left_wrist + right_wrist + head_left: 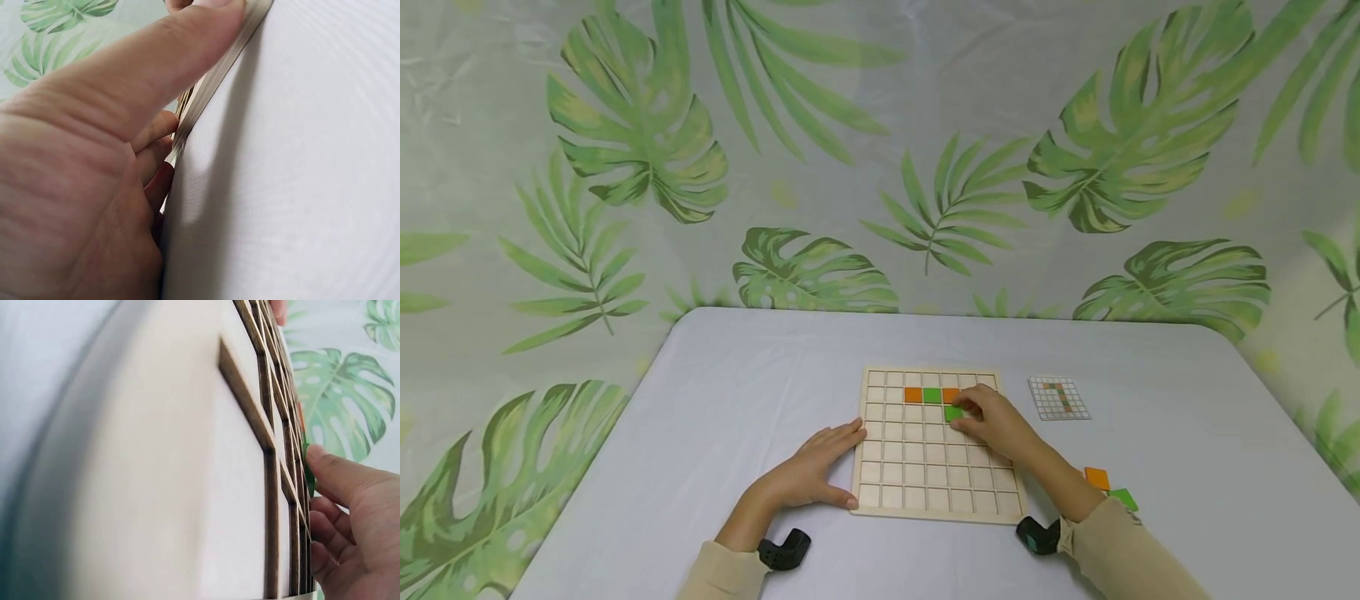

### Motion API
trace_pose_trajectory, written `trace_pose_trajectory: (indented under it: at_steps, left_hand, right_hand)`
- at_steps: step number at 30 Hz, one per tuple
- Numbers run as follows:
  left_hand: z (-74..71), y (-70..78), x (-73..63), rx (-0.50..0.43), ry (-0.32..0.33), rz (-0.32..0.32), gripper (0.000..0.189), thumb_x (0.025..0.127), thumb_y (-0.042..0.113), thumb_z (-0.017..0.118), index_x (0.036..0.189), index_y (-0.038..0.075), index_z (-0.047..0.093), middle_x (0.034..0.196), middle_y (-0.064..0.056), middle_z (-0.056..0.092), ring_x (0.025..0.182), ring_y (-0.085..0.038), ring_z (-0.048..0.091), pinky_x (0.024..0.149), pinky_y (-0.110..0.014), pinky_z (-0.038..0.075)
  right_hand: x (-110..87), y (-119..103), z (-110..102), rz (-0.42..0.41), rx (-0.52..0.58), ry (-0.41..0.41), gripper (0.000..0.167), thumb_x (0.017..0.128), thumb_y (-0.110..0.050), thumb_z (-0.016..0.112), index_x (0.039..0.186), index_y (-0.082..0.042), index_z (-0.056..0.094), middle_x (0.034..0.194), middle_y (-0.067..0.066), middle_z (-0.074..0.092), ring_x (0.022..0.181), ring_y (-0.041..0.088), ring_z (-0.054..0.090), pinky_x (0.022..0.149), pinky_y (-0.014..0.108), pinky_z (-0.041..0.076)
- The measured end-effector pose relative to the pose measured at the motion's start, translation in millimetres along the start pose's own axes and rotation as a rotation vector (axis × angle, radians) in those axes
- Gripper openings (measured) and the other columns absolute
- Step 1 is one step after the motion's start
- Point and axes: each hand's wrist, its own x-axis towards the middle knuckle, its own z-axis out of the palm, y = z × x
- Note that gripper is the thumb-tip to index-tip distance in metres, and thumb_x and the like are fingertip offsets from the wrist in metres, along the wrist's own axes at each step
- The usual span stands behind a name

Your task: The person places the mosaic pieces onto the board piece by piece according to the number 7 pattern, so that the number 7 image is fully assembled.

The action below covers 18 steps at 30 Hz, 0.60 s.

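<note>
Risks, largest item first:
Tabletop [760, 358], white-covered: its cover could ruck under a dragging arm
Wooden grid board [936, 517], mid-tabletop: could skid or turn if the left side loses its steadying touch or the right pushes sideways
Hands, two, well apart: left hand [816, 469] spread, fingertips and thumb against the board's left edge; right hand [995, 419] with thumb and fingertips pinching a green tile [952, 413] at the third row, just below the right-hand orange tile [949, 394]
Loose tiles, orange [1097, 478] and green [1123, 499], beside the right forearm: a sleeve could brush them away
Pinched tile: could catch on a cell ridge and tilt if released off-square; a fingertip could nudge its orange neighbour

Obscured, largest item first:
Board: some right-hand cells lie under the right hand; the left wrist view gives its edge only
Pattern card [1058, 397]: print too small to read surely
Loose tiles: partly behind forearm and sleeve, count uncertain
Pinched tile: partly covered, edge-on in the right wrist view; whether it sits flat, cannot tell
</note>
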Motion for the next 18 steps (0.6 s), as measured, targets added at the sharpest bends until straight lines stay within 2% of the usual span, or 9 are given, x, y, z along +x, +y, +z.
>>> trace_pose_trajectory:
  at_steps: [6, 10, 14, 18]
  left_hand:
    - [0.2, -0.7, 0.5, 0.007, 0.000, -0.008, 0.098, 0.064, 0.044, 0.075, 0.142, 0.009, 0.027, 0.149, -0.002, 0.014, 0.134, -0.020, 0.012, 0.108, -0.038, 0.004]
    - [-0.4, -1.1, -0.4, 0.007, 0.000, -0.006, 0.097, 0.064, 0.044, 0.075, 0.142, 0.009, 0.027, 0.149, -0.003, 0.014, 0.134, -0.020, 0.012, 0.108, -0.039, 0.004]
    - [-0.2, -0.8, -0.2, 0.009, 0.000, -0.003, 0.097, 0.065, 0.044, 0.074, 0.142, 0.009, 0.027, 0.148, -0.003, 0.015, 0.134, -0.020, 0.013, 0.108, -0.039, 0.005]
    - [0.3, -1.6, 0.2, 0.018, 0.004, 0.006, 0.097, 0.065, 0.044, 0.074, 0.142, 0.009, 0.027, 0.148, -0.004, 0.015, 0.134, -0.020, 0.013, 0.108, -0.038, 0.005]
  right_hand:
    - [0.2, -0.6, 0.6, 0.009, 0.012, 0.009, 0.028, 0.081, -0.020, 0.066, 0.105, -0.006, 0.061, 0.095, 0.001, 0.055, 0.085, 0.015, 0.051, 0.073, 0.031, 0.047]
    - [-0.7, -2.3, -0.6, 0.027, 0.040, -0.003, 0.032, 0.080, -0.022, 0.067, 0.108, -0.007, 0.060, 0.099, 0.001, 0.055, 0.088, 0.015, 0.051, 0.076, 0.031, 0.046]
    - [-5.4, -6.9, -8.2, 0.037, 0.071, 0.007, 0.039, 0.079, -0.026, 0.068, 0.112, -0.006, 0.058, 0.104, 0.003, 0.055, 0.092, 0.019, 0.051, 0.077, 0.035, 0.046]
    - [-16.2, -11.3, -22.2, 0.007, 0.067, 0.027, 0.046, 0.079, -0.028, 0.068, 0.116, -0.005, 0.056, 0.108, 0.005, 0.054, 0.096, 0.022, 0.050, 0.080, 0.039, 0.045]
